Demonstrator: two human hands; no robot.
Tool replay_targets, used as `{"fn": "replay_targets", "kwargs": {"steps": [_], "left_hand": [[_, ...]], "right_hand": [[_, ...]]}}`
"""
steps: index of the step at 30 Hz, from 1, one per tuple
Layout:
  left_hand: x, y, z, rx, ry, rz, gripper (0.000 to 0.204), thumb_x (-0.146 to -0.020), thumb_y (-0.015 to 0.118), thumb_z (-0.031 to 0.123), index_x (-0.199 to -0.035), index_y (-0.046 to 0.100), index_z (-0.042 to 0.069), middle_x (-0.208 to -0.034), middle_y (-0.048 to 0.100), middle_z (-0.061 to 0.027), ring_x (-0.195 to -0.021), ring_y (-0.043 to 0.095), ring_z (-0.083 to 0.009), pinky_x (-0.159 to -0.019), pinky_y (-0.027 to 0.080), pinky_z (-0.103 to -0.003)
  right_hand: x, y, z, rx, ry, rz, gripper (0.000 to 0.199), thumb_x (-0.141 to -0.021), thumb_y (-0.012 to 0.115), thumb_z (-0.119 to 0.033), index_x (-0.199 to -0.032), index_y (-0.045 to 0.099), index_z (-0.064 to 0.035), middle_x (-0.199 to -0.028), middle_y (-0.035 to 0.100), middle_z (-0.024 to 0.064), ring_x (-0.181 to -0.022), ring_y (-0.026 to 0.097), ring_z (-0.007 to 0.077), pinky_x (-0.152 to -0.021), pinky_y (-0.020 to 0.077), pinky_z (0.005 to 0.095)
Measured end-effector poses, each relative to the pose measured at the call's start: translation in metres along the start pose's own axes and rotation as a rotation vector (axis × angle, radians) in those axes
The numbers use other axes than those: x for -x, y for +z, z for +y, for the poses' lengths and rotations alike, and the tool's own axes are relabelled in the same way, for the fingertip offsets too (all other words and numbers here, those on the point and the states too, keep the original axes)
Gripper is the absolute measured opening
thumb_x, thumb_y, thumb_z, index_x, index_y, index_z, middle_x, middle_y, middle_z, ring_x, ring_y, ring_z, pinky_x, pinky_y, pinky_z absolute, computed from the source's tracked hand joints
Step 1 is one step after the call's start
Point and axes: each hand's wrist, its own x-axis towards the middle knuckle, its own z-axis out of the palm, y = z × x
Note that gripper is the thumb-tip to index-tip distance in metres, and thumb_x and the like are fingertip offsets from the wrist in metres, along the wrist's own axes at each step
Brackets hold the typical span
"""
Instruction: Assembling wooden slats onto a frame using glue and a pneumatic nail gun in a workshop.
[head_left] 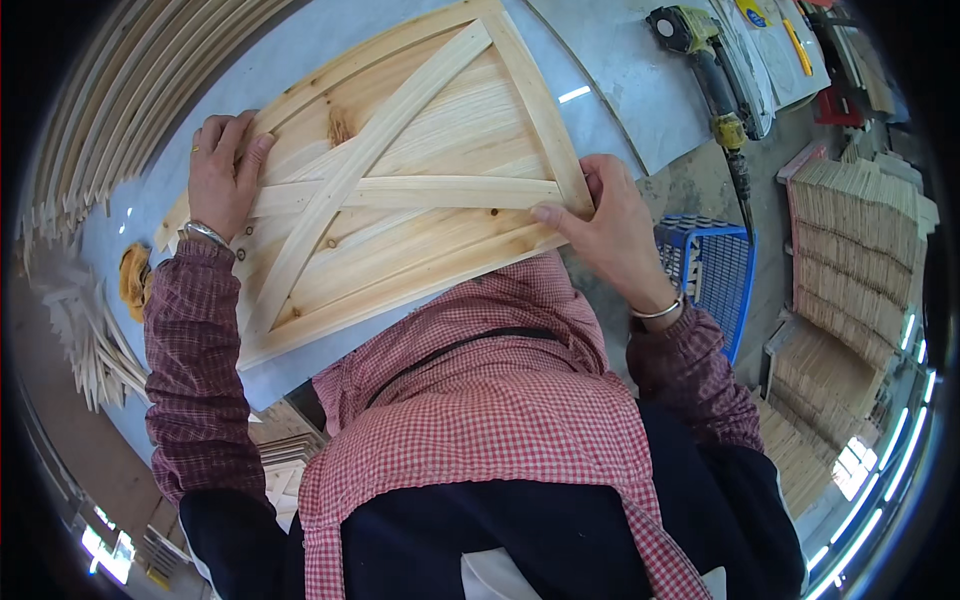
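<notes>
wooden panel (400,190) pale pine | sleeves (195,360) red-white check | basket (725,270) blue | tool (700,40) yellow-black

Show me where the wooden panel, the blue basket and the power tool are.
wooden panel (430,150), head view, on its flat boards.
blue basket (728,268), head view, on its mesh side wall.
power tool (690,30), head view, on its yellow-and-black body.

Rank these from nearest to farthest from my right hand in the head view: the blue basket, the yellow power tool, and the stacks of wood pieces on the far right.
From the right hand:
1. Blue basket, just right of the wrist.
2. Yellow power tool, up on the bench, above and to the right.
3. Stacks of wood pieces, far right.
</notes>
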Motion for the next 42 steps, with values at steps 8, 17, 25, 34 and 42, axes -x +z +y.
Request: {"fn": "replay_targets", "kwargs": {"steps": [8, 17, 25, 34, 42], "left_hand": [[-0.001, 0.002, -0.006, 0.042, -0.019, -0.019, 0.032, -0.086, 0.062, 0.027, -0.107, 0.061, 0.003, -0.098, 0.055, -0.0112, -0.092, 0.052, -0.0297, -0.081, 0.043, -0.038], [0.005, -0.061, 0.022, 0.035, -0.075, 0.024, 0.033, -0.084, 0.065, 0.027, -0.103, 0.055, 0.002, -0.091, 0.059, -0.0133, -0.08, 0.058, -0.0315, -0.071, 0.047, -0.037], [0.171, -0.218, 0.087, -0.227, -0.381, 0.243, 0.031, -0.084, 0.066, 0.025, -0.102, 0.054, 0.003, -0.084, 0.061, -0.0141, -0.071, 0.061, -0.0293, -0.063, 0.048, -0.034], [0.601, -0.224, 0.294, -0.398, -1.667, 0.923, 0.028, -0.09, 0.059, 0.027, -0.098, 0.054, 0.0, -0.077, 0.058, -0.0078, -0.069, 0.054, -0.016, -0.063, 0.043, -0.027], [0.737, -0.125, 0.266, -0.65, -2.457, 0.809, 0.047, -0.082, 0.058, 0.038, -0.096, 0.06, -0.006, -0.094, 0.063, -0.0269, -0.091, 0.06, -0.0413, -0.081, 0.045, -0.044]], "right_hand": [[-0.003, -0.026, 0.027, -0.576, 0.188, -0.25, 0.028, -0.084, 0.063, -0.015, -0.105, 0.056, 0.0022, -0.086, 0.059, 0.0042, -0.076, 0.055, 0.0115, -0.069, 0.0459, 0.0251], [0.011, -0.03, 0.028, -0.835, 0.3, -0.276, 0.023, -0.093, 0.052, -0.015, -0.108, 0.06, 0.001, -0.096, 0.064, 0.0052, -0.086, 0.058, 0.0102, -0.075, 0.0465, 0.025], [-0.012, -0.007, 0.001, -0.946, -0.051, -0.488, 0.019, -0.095, 0.05, -0.016, -0.1, 0.059, 0.0002, -0.092, 0.062, 0.0064, -0.089, 0.06, 0.0142, -0.078, 0.0487, 0.0285], [0.043, 0.004, -0.022, -0.867, -0.076, -0.823, 0.023, -0.096, 0.049, -0.019, -0.076, 0.05, -0.006, -0.063, 0.047, 0.0008, -0.054, 0.047, 0.0104, -0.052, 0.0416, 0.0244], [0.07, 0.039, -0.051, -0.674, -0.13, -0.861, 0.029, -0.097, 0.049, -0.022, -0.074, 0.049, -0.0062, -0.061, 0.045, 0.0, -0.051, 0.044, 0.0086, -0.047, 0.0374, 0.0229]]}}
